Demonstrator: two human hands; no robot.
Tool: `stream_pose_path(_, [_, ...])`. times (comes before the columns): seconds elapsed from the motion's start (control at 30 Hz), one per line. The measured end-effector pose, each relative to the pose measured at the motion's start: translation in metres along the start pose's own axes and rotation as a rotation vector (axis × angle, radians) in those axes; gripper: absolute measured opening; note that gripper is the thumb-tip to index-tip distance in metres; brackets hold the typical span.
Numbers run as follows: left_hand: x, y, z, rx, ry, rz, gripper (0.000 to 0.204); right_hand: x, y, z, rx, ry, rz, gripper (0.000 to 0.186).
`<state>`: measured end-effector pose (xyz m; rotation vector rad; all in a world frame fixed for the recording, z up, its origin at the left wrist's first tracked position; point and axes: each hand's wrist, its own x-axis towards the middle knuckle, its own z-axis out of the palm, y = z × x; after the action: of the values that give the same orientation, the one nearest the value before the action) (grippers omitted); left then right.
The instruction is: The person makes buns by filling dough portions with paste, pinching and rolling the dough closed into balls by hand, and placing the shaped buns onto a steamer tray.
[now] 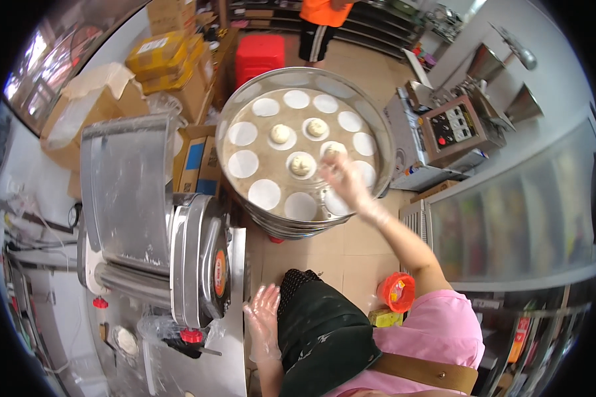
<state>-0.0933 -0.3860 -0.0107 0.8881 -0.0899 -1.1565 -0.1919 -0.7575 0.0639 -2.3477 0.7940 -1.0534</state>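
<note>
A wide round metal steamer tray (271,165) stands ahead of me, on top of a stack. White paper rounds (243,133) lie in a ring on its floor. Nearer the middle sit several pale dough buns, each on a paper round, among them one bun (316,127) towards the back and another bun (300,165) in front. My right hand (344,177), in a clear glove, reaches over the tray right beside the rightmost bun (332,150). Motion smears its fingers. Down by my dark apron, my left hand (263,319), also gloved, is open and holds nothing.
A metal dough roller machine (198,264) with a clear cover stands on the bench at left. Cardboard boxes (165,59) and a red stool (260,56) are behind. At right are another machine (453,129), a glass-front cabinet (510,212) and an orange bucket (397,291). A person (321,20) stands at the back.
</note>
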Motion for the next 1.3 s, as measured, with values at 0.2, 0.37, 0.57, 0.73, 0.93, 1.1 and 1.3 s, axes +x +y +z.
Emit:
stream_pose_path(0.2, [-0.024, 0.031, 0.005, -0.048, -0.109, 0.399, 0.080, -0.141, -0.172, 0.013, 0.552, -0.500, -0.244, 0.012])
stream_pose_path(0.37, [-0.063, 0.087, -0.009, -0.129, -0.196, 0.714, 0.082, -0.221, -0.275, 0.040, 0.747, -0.525, -0.410, 0.051])
stream_pose_path(0.57, [-0.142, 0.119, -0.047, -0.134, -0.007, 0.887, 0.081, -0.290, -0.349, 0.090, 0.888, -0.433, -0.453, 0.016])
stream_pose_path(0.73, [-0.202, 0.139, -0.068, -0.007, 0.057, 0.944, 0.079, -0.340, -0.397, 0.098, 1.195, -0.851, -0.433, 0.011])
stream_pose_path(0.93, [-0.255, 0.168, -0.110, -0.256, 0.073, 1.033, 0.083, -0.356, -0.438, 0.113, 1.230, -0.995, -0.440, 0.010])
stream_pose_path(1.1, [-0.288, 0.165, -0.125, -0.233, 0.176, 1.116, 0.086, -0.293, -0.447, 0.097, 1.769, -1.111, 0.096, 0.073])
stream_pose_path(1.3, [-0.287, 0.153, -0.083, -0.142, -0.204, 0.957, 0.086, -0.257, -0.488, 0.104, 2.337, -0.980, 0.176, 0.126])
